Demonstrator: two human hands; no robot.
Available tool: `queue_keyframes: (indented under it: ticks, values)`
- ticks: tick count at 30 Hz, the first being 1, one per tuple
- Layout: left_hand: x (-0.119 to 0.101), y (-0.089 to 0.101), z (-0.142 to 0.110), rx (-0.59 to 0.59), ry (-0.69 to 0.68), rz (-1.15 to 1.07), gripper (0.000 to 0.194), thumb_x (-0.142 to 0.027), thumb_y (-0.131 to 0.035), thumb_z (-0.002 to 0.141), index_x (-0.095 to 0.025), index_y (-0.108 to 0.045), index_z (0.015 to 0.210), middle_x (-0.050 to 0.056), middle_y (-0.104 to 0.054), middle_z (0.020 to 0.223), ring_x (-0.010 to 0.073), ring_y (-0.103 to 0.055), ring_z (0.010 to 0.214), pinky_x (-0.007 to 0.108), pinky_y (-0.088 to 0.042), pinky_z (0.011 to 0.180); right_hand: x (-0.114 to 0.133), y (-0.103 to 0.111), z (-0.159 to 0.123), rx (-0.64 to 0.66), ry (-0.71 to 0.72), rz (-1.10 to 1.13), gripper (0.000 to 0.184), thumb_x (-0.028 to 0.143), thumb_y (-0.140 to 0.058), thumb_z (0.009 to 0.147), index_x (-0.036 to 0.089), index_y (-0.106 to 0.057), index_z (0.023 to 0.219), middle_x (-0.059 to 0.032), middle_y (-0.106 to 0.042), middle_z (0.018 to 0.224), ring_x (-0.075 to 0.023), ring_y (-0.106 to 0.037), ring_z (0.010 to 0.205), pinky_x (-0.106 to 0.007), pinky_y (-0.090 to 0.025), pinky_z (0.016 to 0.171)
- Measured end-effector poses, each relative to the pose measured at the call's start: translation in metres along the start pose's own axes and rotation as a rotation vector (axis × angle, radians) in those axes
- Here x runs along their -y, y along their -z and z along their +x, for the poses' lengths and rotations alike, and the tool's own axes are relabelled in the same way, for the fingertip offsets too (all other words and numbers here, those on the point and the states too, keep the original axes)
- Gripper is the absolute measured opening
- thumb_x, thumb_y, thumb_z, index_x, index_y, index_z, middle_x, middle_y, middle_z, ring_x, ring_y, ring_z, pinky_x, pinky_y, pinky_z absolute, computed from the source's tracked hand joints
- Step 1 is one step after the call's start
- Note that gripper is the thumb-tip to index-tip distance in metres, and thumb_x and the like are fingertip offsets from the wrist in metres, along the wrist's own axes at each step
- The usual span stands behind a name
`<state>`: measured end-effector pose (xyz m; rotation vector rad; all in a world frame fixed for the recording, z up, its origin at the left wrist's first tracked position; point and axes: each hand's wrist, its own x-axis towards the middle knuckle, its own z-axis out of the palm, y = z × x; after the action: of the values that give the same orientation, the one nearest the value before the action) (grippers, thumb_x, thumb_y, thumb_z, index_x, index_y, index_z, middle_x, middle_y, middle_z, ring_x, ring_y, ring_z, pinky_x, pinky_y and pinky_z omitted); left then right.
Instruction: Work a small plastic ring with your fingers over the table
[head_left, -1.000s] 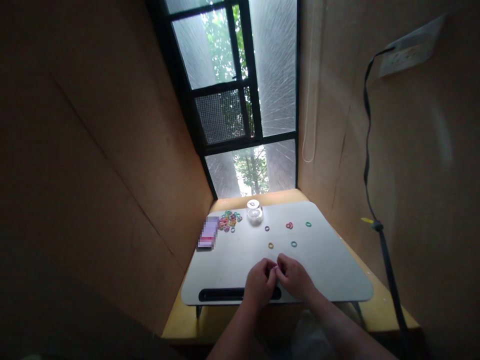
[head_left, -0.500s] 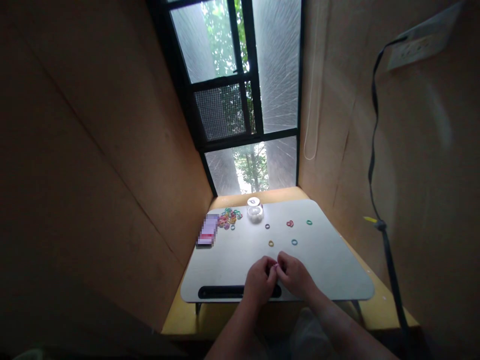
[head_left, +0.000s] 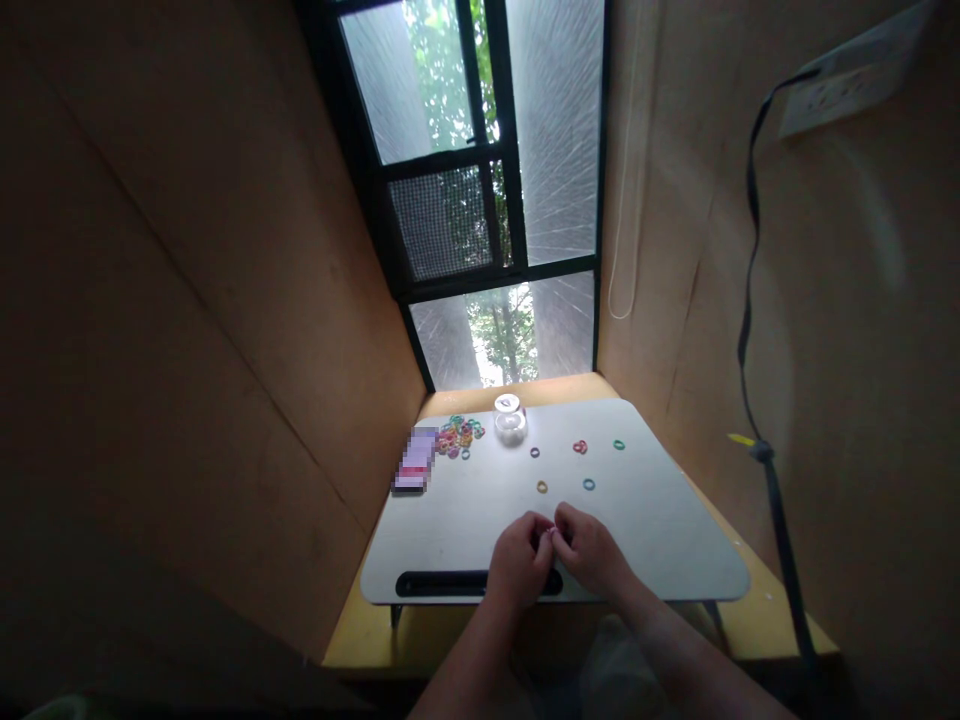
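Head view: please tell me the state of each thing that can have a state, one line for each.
Left hand: closed, pinching a small pink ring.
Right hand: closed, pinching the same ring.
Jar: upright on the tray; lid cannot tell.
Ring pile: heaped beside the jar.
Five loose rings: lying flat, apart.
Cable: plugged into the wall socket.

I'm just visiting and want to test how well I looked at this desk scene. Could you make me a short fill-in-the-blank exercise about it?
1. The left hand and right hand pinch one small pink rubber band ____ them.
2. The heap of coloured rubber bands lies to the ____ of the clear glass jar.
3. The jar stands on the ____ lap table.

Missing words: between; left; white
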<state>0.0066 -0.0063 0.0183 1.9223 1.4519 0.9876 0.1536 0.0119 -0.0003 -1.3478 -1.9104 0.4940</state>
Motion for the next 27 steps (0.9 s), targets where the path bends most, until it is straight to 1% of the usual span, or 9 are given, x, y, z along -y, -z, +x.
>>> queue_keyframes:
  ticks: [9, 27]
  values:
    - [0.0025, -0.002, 0.0, -0.001, -0.001, 0.005, 0.015, -0.024, -0.05, 0.087, -0.02, -0.064, 0.088, 0.001, -0.067, 0.081, 0.0146, -0.058, 0.075, 0.025, -0.041, 0.069, -0.0003, -0.0007, 0.0008, 0.006, -0.002, -0.01, 0.01, 0.024, -0.047, 0.079, 0.022, -0.043, 0.07, 0.0029, -0.052, 0.061, -0.0132, -0.047, 0.057, -0.024, -0.029, 0.055]
    - [-0.0008, -0.0005, -0.0018, -0.007, -0.001, 0.013, 0.015, -0.022, -0.05, 0.086, -0.02, -0.064, 0.088, 0.001, -0.068, 0.081, 0.0142, -0.059, 0.074, 0.025, -0.041, 0.068, 0.0, -0.0007, -0.0001, -0.002, 0.002, -0.013, 0.01, 0.022, -0.047, 0.079, 0.022, -0.042, 0.07, 0.0032, -0.051, 0.06, -0.013, -0.045, 0.056, -0.024, -0.027, 0.055]
